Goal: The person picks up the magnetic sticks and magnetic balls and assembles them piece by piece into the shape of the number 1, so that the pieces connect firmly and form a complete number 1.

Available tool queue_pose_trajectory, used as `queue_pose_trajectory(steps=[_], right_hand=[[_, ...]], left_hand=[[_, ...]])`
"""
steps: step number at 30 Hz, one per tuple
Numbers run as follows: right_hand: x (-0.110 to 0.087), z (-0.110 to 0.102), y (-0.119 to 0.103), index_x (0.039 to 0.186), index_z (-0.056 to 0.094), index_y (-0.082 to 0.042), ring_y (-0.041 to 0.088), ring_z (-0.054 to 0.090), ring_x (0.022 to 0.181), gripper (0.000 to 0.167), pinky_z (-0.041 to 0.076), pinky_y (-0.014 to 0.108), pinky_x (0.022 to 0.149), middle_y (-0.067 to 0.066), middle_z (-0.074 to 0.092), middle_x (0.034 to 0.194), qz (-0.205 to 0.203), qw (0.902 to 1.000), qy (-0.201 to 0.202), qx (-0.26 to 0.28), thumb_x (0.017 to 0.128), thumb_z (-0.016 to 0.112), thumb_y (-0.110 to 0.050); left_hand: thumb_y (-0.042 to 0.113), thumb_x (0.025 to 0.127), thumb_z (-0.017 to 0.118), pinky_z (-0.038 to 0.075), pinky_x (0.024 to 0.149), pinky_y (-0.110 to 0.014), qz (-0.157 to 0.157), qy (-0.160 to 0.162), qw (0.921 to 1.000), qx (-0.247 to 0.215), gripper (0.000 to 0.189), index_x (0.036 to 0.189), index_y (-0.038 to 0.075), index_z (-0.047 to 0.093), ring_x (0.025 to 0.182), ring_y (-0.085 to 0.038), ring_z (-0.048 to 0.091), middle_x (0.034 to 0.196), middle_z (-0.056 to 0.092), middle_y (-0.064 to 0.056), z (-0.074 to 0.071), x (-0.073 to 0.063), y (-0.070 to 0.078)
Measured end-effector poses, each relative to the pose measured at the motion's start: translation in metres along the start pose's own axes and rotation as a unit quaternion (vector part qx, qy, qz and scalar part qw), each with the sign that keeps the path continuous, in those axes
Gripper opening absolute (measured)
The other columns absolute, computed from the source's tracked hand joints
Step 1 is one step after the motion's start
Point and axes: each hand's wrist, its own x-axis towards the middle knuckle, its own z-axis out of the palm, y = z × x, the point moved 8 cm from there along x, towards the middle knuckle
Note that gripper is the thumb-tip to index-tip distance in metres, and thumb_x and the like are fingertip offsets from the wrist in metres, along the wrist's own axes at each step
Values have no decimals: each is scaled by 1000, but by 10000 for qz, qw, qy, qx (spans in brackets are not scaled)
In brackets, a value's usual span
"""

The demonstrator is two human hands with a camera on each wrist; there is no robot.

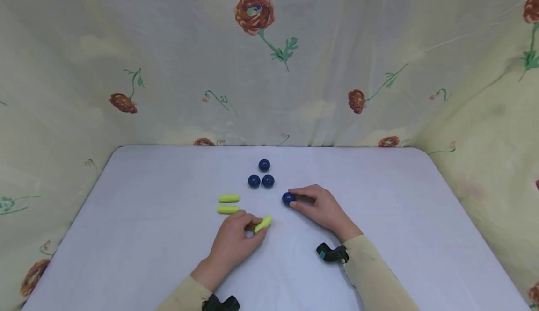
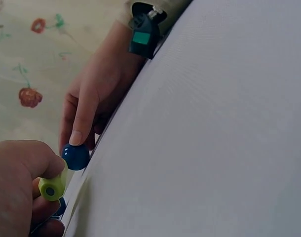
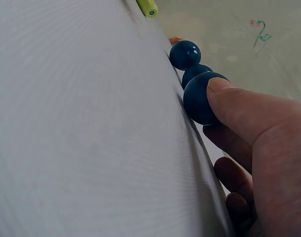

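Observation:
Between thumb and fingers, my left hand [image 1: 237, 236] pinches a yellow-green rod [image 1: 263, 224], tilted in the head view. The left wrist view shows the end of this rod [image 2: 51, 189] with a dark round spot. My right hand [image 1: 322, 208] pinches a dark blue ball [image 1: 288, 198] by its sides, close to the tabletop. Beyond the hands, three more blue balls form a triangle: one at the back [image 1: 264, 165], a left one [image 1: 254, 181] and a right one [image 1: 268, 181]. Two yellow-green rods, the upper [image 1: 229, 198] and the lower [image 1: 228, 210], lie parallel, left of the balls.
A white cloth covers the table [image 1: 139, 217]. Behind it and along both sides hangs a pale flowered curtain [image 1: 189, 58]. A black device [image 1: 331, 253] is strapped at the right wrist, another [image 1: 221, 303] at the left.

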Motion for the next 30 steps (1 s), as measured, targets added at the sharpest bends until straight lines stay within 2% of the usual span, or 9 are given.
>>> queue_pose_trajectory(steps=[7, 16, 20, 30], right_hand=[[0, 1, 2, 123, 70, -32, 10, 57, 113, 40, 44, 41, 99, -16, 66, 117, 42, 10000, -4, 39, 88, 71, -52], [-1, 3, 2, 121, 71, -31, 9, 57, 111, 37, 45, 41, 98, -16, 66, 116, -54, 10000, 61, 24, 88, 73, -46], [-1, 3, 3, 122, 71, -31, 9, 57, 112, 37, 45, 41, 97, -16, 66, 117, -57, 10000, 77, -21, 88, 73, -47], [0, 1, 1, 121, 71, -32, 10, 57, 112, 39, 45, 42, 98, -17, 66, 116, -23, 10000, 50, 60, 87, 72, -50]], left_hand=[[30, 85, 77, 47, 68, -26, 16, 23, 9998, 176, 19, 97, 15, 76, 73, -5, 52, 79, 56, 12, 13, 9, 6], [33, 87, 75, 44, 69, -28, -176, 19, 9995, 274, 19, 97, 17, 75, 73, -7, 50, 79, 56, 12, 26, 20, 12], [34, 88, 75, 44, 69, -27, -201, 82, 9991, 358, 18, 96, 18, 75, 74, -7, 50, 81, 56, 12, 29, 24, 14], [38, 88, 73, 41, 70, -30, -526, 32, 9969, 586, 21, 94, 17, 75, 74, -10, 48, 78, 56, 12, 35, 32, 16]])
